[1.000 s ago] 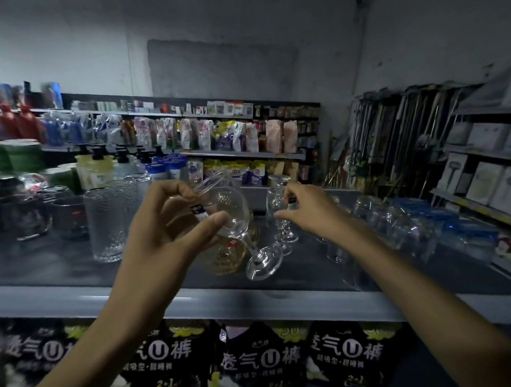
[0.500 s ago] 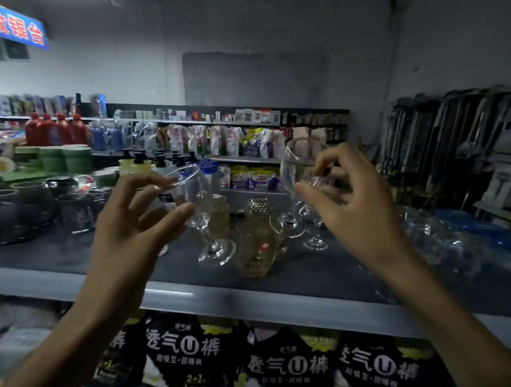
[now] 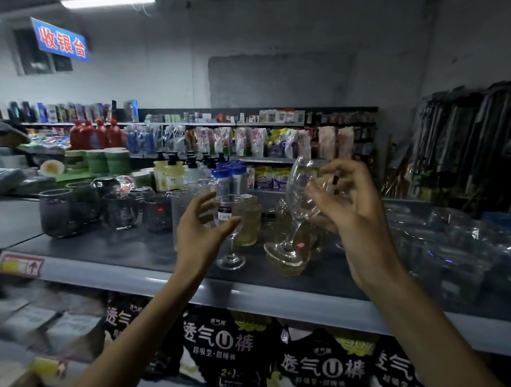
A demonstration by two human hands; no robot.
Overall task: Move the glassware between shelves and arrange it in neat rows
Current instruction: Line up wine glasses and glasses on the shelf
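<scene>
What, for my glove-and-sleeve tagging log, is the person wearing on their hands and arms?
Nothing that the dim view shows: the left hand and right hand are gloveless, with no ring, watch or bracelet visible. The left forearm and right forearm are bare, with no sleeve before the frame's lower edge.
</scene>
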